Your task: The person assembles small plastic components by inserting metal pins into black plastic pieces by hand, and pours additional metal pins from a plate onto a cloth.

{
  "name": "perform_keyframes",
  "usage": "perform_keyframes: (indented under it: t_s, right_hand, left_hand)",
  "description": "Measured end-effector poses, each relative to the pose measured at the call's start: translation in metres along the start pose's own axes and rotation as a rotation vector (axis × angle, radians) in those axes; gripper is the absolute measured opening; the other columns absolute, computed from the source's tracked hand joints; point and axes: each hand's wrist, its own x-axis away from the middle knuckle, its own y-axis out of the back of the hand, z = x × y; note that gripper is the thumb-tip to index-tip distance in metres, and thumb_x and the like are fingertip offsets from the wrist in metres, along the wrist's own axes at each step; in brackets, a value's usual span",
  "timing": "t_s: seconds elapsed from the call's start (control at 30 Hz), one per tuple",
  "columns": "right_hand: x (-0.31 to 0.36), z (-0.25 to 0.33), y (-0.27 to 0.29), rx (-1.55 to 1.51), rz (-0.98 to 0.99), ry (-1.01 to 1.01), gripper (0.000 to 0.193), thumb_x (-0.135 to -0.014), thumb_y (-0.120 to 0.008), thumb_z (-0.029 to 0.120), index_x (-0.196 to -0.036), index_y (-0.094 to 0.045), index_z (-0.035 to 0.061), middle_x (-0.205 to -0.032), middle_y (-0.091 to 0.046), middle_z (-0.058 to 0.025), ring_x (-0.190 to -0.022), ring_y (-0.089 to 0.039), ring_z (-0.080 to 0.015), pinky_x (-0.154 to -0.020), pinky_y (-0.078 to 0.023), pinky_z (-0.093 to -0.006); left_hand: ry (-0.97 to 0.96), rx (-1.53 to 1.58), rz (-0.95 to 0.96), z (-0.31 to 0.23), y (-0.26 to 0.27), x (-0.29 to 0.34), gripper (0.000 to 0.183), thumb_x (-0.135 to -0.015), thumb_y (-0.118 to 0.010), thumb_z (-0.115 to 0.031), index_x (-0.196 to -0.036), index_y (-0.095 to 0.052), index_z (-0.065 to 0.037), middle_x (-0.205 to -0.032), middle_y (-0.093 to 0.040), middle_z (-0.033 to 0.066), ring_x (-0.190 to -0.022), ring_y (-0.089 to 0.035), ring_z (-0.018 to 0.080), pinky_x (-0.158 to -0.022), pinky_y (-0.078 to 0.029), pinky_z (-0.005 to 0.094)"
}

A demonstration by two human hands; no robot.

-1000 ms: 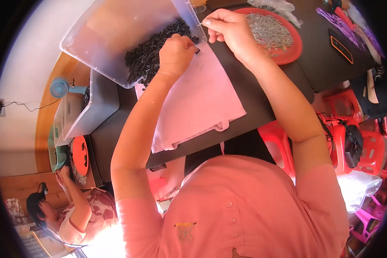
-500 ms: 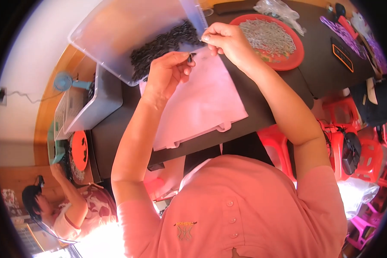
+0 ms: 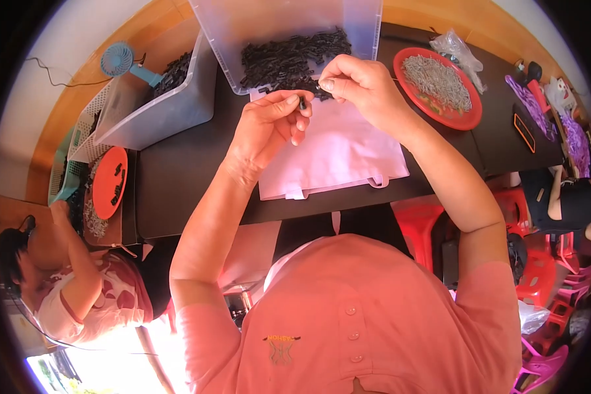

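Note:
Between the thumb and fingers of my left hand (image 3: 267, 127) is a small black part (image 3: 303, 103). Close by on its right, my right hand (image 3: 362, 87) is pinched at the fingertips; a tiny shiny bit shows there, too small to name. Both hands are above a pink cloth bag (image 3: 335, 164) lying flat on the dark table. Just beyond them a clear plastic bin (image 3: 217, 52) lies with its mouth toward me, and many black parts (image 3: 295, 56) are heaped in it. A red round tray (image 3: 473, 118) at the right carries a pile of small silvery pieces (image 3: 437, 79).
At the left stand a grey bin (image 3: 177, 111) of black parts, a small blue fan (image 3: 117, 59) and an orange-red plate (image 3: 105, 190). A co-worker (image 3: 79, 282) sits beyond the table's left end. A plastic bag (image 3: 456, 46), a phone (image 3: 524, 133) and red stools (image 3: 538, 276) are on the right.
The view has swung, so the bin and tray appear farther right. My two hands stay close together, the left still holding the black part and the right still pinched.

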Motion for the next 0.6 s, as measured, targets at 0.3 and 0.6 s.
perform_keyframes:
  t_s: [0.3, 0.6]
  right_hand:
    - [-0.007, 0.006, -0.028, 0.223, 0.031, 0.062, 0.006, -0.089, -0.061, 0.005, -0.088, -0.06, -0.0008, -0.075, -0.063, -0.005, -0.069, -0.057, -0.0107, -0.064, -0.046, -0.0263]
    - [-0.015, 0.002, -0.03, 0.216, 0.101, 0.043, 0.013, -0.087, -0.062, 0.014, -0.083, -0.061, 0.0013, -0.069, -0.064, -0.0118, -0.066, -0.063, -0.0237, -0.062, -0.046, -0.0355]
  left_hand:
    - [-0.08, -0.004, -0.13, 0.002, 0.005, 0.008, 0.021, -0.094, -0.054, -0.005, -0.109, -0.061, 0.009, -0.085, -0.062, 0.0115, -0.067, -0.059, 0.0172, -0.055, -0.047, 0.0292]
    - [-0.132, -0.007, -0.1, 0.001, 0.005, 0.008, 0.031, -0.094, -0.05, -0.002, -0.123, -0.05, 0.006, -0.085, -0.062, 0.0124, -0.065, -0.058, 0.0168, -0.053, -0.047, 0.028]
